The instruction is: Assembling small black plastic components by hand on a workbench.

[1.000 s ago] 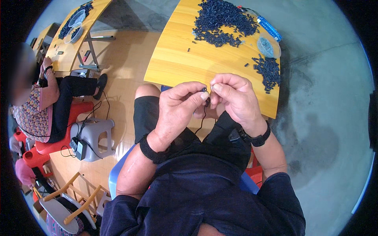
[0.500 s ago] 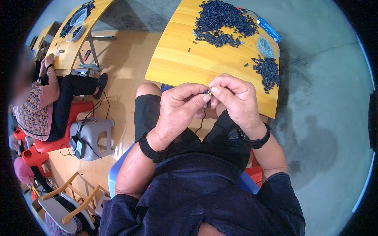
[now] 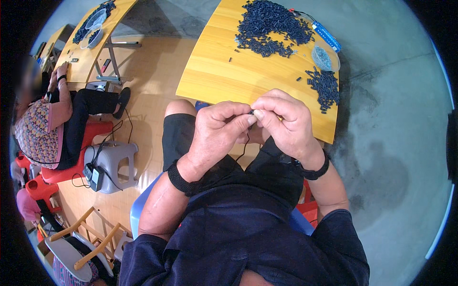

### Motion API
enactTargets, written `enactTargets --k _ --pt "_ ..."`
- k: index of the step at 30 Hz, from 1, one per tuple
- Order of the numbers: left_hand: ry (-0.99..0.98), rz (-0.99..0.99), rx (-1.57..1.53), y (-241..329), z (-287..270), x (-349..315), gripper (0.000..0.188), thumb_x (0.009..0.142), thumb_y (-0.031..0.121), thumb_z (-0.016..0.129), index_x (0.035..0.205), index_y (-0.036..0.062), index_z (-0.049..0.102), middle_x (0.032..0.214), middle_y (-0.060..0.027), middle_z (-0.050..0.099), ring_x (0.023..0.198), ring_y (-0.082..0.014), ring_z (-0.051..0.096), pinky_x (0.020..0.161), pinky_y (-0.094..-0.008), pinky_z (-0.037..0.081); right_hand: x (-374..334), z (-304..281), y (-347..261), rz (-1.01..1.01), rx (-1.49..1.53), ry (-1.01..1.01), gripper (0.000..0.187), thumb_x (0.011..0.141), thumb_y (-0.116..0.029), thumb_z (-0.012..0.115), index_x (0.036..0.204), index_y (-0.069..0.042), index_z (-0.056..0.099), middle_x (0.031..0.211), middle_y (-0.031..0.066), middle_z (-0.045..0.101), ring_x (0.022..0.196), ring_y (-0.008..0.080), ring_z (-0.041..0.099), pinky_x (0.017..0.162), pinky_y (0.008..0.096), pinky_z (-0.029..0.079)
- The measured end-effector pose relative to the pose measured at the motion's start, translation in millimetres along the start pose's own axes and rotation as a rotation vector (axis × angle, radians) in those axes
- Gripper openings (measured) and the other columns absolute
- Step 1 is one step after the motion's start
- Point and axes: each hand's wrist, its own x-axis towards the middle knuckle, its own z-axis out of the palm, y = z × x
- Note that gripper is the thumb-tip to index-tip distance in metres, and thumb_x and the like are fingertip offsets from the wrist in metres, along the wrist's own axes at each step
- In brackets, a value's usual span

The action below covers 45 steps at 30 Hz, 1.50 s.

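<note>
My left hand [image 3: 215, 131] is closed, its thumb and forefinger pinching a small black part [image 3: 252, 112] above my lap. My right hand [image 3: 287, 123] meets it there, thumb and forefinger pressed together on the same part. The fingertips cover most of it, so its exact kind does not show. Beyond my hands is the yellow wooden table [image 3: 205, 71]. On it lie a large heap of small black cylindrical pieces [image 3: 269, 21] and a smaller heap of black pieces [image 3: 325, 89] near the right edge.
A clear plastic tub [image 3: 323, 57] of pale blue bits stands at the table's right edge. Behind it is a blue block [image 3: 326, 36] with wires. To the left, a person [image 3: 43, 126] sits at another table [image 3: 81, 57]; a grey stool [image 3: 117, 162] stands nearby.
My right thumb and forefinger have shifted slightly left onto the part, hiding its yellowish end. My left hand has hardly moved. The seated person at left has leaned and moved their hands.
</note>
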Motion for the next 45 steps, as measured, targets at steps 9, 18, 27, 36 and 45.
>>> enactTargets --k 9,18,27,36,45 --pt "-0.003 -0.023 -0.115 -5.6 -1.5 2.6 0.015 0.086 0.001 0.064 0.101 -0.0017 0.066 0.081 -0.0044 0.066 0.067 -0.0087 0.06 0.06 -0.0203 0.049 -1.9 6.2 0.1 -0.064 -0.067 0.061 0.01 0.089 0.003 0.054 0.095 0.004 0.062 0.084 0.0086 0.057 0.054 0.0091 0.058 0.045 0.0213 0.045" --pt "-0.027 0.015 -0.182 -10.4 -2.2 3.1 0.013 0.088 0.005 0.063 0.099 -0.0009 0.067 0.079 -0.0001 0.064 0.067 -0.003 0.056 0.056 -0.0171 0.048 -1.9 4.8 8.0 -0.143 -0.065 0.071 0.011 0.086 0.007 0.055 0.094 0.002 0.061 0.082 0.0079 0.058 0.053 0.0084 0.056 0.045 0.0215 0.044" --pt "-0.03 -0.013 -0.152 -10.1 -4.7 4.2 0.014 0.088 0.0 0.061 0.101 -0.0025 0.065 0.083 -0.0066 0.066 0.069 -0.0104 0.061 0.062 -0.0217 0.052 1.1 4.4 8.0 -0.318 -0.267 0.071 0.015 0.078 0.008 0.061 0.092 0.001 0.062 0.082 0.0129 0.059 0.065 0.0238 0.061 0.056 0.031 0.049" --pt "-0.043 -0.006 -0.041 -16.2 -7.9 6.3 0.012 0.091 0.002 0.058 0.099 -0.0033 0.064 0.079 -0.004 0.064 0.067 -0.0083 0.06 0.06 -0.0205 0.05 -0.5 12.1 17.2 -0.349 -0.309 0.043 0.016 0.076 0.007 0.065 0.091 0.001 0.063 0.079 0.0116 0.058 0.061 0.0231 0.061 0.053 0.0307 0.05" --pt "-0.017 -0.063 -0.09 -18.8 -16.2 17.2 0.014 0.092 0.005 0.058 0.102 -0.0032 0.063 0.08 -0.0051 0.066 0.066 -0.0096 0.062 0.059 -0.0218 0.051 9.4 13.4 51.1 0.19 0.098 0.118 0.009 0.087 -0.002 0.058 0.093 0.003 0.062 0.077 0.0078 0.061 0.062 0.0115 0.06 0.055 0.025 0.049"
